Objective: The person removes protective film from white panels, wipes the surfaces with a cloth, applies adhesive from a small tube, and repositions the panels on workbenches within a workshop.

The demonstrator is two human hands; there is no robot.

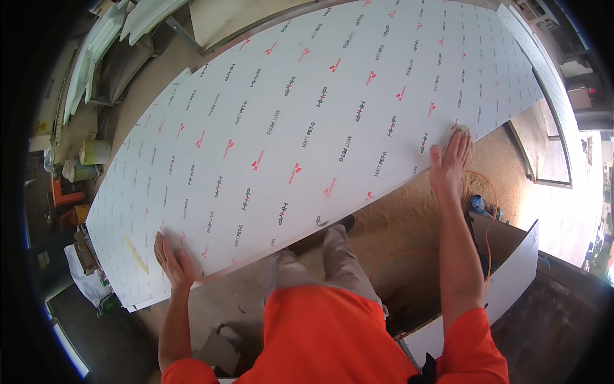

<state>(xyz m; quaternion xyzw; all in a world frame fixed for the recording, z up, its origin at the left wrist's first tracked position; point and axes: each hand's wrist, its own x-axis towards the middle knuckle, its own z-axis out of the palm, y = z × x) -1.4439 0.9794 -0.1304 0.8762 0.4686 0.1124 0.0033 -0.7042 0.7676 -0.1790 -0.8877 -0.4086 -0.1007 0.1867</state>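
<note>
A large white sheet panel (pixel 307 121), its protective film covered in rows of black and red print, spreads out in front of me at a slant. My left hand (pixel 173 261) lies on its near edge at the left, fingers stretched and holding nothing. Farther along the same edge, at the right, my right hand (pixel 453 160) presses down with fingers together and thumb apart. Under those fingers a small tan pad (pixel 471 148) partly shows; its exact kind is hidden. A yellowish strip (pixel 135 255) marks the panel's left part.
An orange hose (pixel 491 240) loops over the dusty floor at the right, beside a blue item (pixel 478 205). A white-faced board (pixel 511 275) stands near my right side. White panels (pixel 96 57), a yellowish bucket (pixel 94 152) and a white bag (pixel 86 275) line the left.
</note>
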